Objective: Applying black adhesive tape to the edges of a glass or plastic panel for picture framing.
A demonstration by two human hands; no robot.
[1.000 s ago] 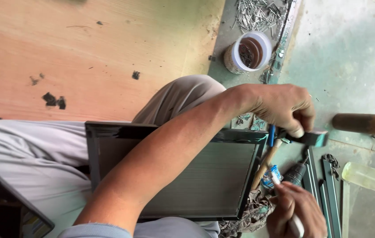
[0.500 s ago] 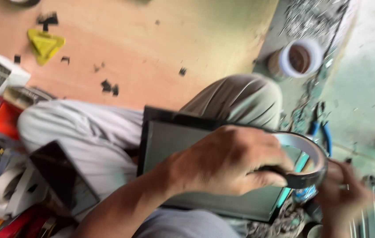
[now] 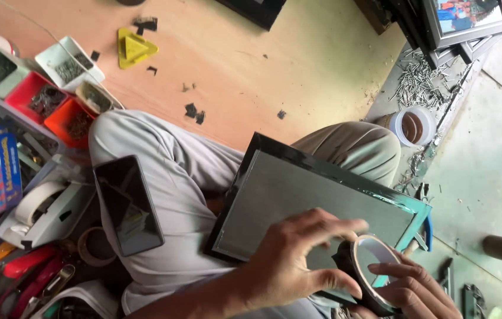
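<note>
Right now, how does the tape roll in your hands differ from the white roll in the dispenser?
The tape roll is dark, gripped between the left hand and right hand above the picture frame. The white roll is pale, untouched, seated in its dispenser. Both are ring-shaped.

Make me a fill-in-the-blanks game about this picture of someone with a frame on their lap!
1. Both hands hold a roll of ____ over the black rectangular picture frame.
2. The dark flat phone rests on the person's grey-trousered ____.
3. The yellow plastic corner piece on the wooden floor has the shape of a ____.
4. The loose metal nails lie beside a round white ____.

Missing words: tape; leg; triangle; tub

The left hand and right hand grip the roll.
</note>
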